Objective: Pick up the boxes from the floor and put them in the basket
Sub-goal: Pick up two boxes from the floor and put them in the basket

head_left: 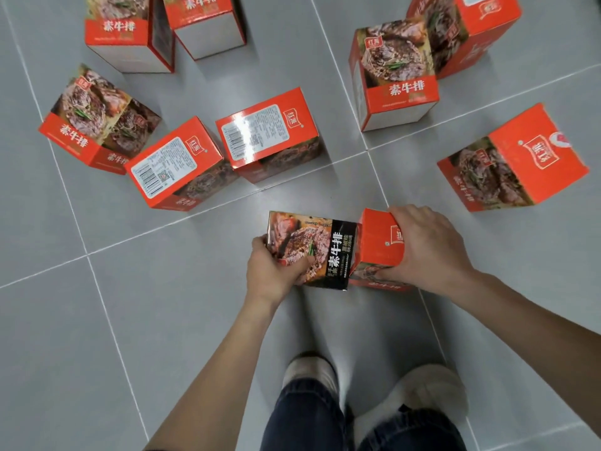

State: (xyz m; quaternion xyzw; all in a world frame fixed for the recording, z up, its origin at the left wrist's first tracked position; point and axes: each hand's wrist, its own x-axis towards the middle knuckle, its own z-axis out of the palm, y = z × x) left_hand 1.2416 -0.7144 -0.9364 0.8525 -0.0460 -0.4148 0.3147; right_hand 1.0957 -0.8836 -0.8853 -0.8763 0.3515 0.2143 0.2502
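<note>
The boxes are printed cardboard with a glossy film that reflects light, and the floor is smooth grey tile with slight sheen.

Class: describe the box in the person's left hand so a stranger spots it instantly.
On the grey tiled floor, ahead of the person's feet, the left hand grips a box. It alone has a black band with white lettering; its neighbours are orange-red.
</note>
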